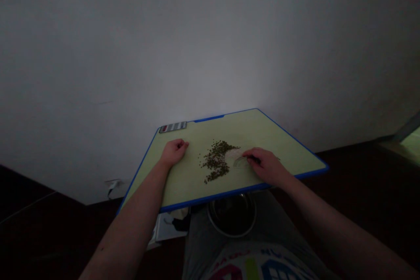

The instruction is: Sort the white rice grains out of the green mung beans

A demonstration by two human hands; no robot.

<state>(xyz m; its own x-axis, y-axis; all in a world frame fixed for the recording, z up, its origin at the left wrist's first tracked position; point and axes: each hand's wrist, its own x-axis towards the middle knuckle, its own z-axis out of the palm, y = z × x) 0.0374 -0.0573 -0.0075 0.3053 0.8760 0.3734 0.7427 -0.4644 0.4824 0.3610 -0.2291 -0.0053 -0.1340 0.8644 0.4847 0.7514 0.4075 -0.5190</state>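
Observation:
Small greenish-brown beans lie scattered in the middle of a pale yellow board with a blue rim. A pale heap of what looks like fine grains touches their right side. My left hand rests on the board left of the beans, its fingers curled closed; their inside is hidden. To the right of the pale heap, my right hand is closed in a pinch over the board. A thin, clear curved object shows at its fingertips, too faint to name.
A flat striped grey and red item lies at the board's far left corner. Below the near edge, a metal bowl sits on my lap. A white wall stands behind, with a plug and cable at lower left.

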